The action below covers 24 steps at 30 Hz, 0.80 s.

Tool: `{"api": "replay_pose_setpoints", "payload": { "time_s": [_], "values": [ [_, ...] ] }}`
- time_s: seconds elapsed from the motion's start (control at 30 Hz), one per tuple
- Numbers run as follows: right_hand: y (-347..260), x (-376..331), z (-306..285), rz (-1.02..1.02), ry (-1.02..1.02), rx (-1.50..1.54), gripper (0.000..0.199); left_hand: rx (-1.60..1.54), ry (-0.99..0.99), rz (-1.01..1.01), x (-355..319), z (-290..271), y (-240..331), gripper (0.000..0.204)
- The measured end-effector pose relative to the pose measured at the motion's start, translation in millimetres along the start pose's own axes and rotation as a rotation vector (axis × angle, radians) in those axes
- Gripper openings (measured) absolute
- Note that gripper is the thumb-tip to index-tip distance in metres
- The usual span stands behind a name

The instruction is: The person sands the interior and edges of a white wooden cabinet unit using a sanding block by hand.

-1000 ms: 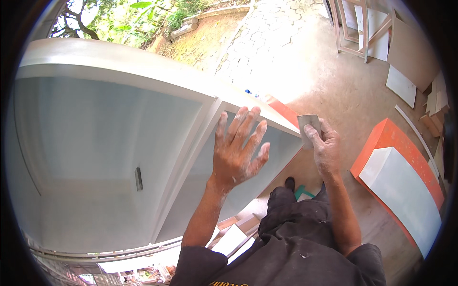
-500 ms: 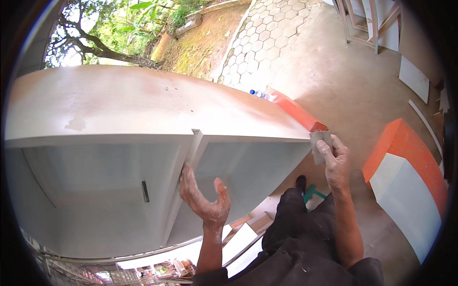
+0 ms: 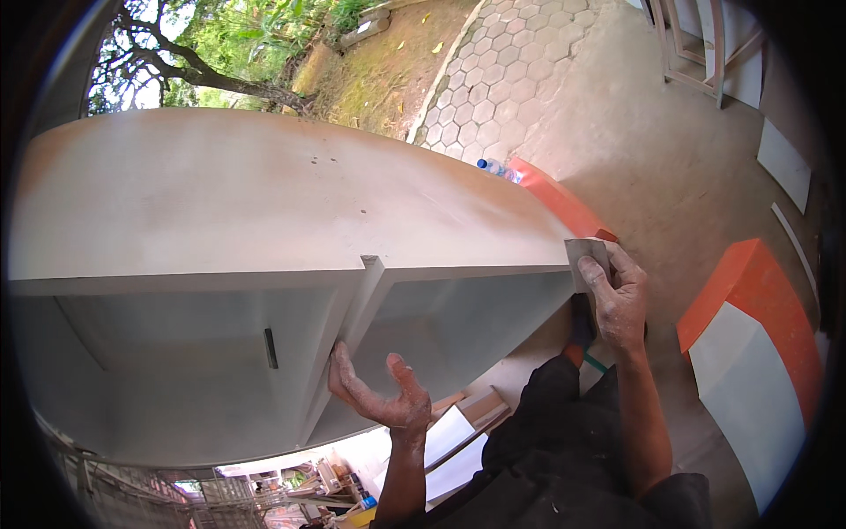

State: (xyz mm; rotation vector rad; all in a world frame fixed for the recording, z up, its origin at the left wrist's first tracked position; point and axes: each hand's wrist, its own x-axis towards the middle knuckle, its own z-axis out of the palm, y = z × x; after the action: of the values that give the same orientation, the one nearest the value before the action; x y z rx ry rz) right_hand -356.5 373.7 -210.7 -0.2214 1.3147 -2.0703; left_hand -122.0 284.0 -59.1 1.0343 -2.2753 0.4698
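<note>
A large white-painted cabinet (image 3: 203, 194) fills the left and middle, its pale top smudged pinkish-brown toward the edges. My right hand (image 3: 622, 300) is at the cabinet's right-hand corner, thumb and fingers pinched on a flat grey-brown piece of sandpaper (image 3: 585, 261). This sheet lies against or very near the corner edge; exact contact cannot be made out. White dust coats both hands. My left hand (image 3: 383, 394) has its fingers spread and its fingertips at the upright divider (image 3: 344, 317) between two grey-white compartments. Nothing shows in that hand.
A dark slot or handle (image 3: 270, 348) marks the left compartment. Beyond the right corner lie an orange panel (image 3: 564, 201) and a blue-capped plastic bottle (image 3: 498, 169). An orange-and-white box unit (image 3: 749, 353) stands at right. Wooden frames (image 3: 705, 53) are at the far right.
My view has shifted slightly, so the surroundings sit a little to the right. My left hand has slid slightly down the divider. A leg has moved below; the sandpaper stays at the corner.
</note>
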Motion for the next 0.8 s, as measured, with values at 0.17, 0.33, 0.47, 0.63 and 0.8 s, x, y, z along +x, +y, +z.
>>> {"api": "replay_pose_setpoints", "payload": {
  "time_s": [0.17,0.33,0.47,0.63,0.8],
  "values": [
    [-19,1,14,-0.072,-0.042,0.006,0.022,-0.126,0.001,0.101,29,17,28,0.063],
    [-50,-13,29,-0.241,-0.016,-0.151,0.019,-0.208,-0.035,0.177,46,23,48,0.067],
    [-85,-27,66,-0.743,-0.207,-0.516,0.027,-0.269,-0.063,0.164,43,15,33,0.062],
    [-110,-19,112,-1.328,-0.337,-0.975,0.039,-0.216,-0.010,0.057,10,0,-11,0.053],
    [-102,-7,131,-1.509,-0.338,-1.163,0.041,-0.106,0.094,-0.038,-35,-17,-72,0.044]
  ]
}}
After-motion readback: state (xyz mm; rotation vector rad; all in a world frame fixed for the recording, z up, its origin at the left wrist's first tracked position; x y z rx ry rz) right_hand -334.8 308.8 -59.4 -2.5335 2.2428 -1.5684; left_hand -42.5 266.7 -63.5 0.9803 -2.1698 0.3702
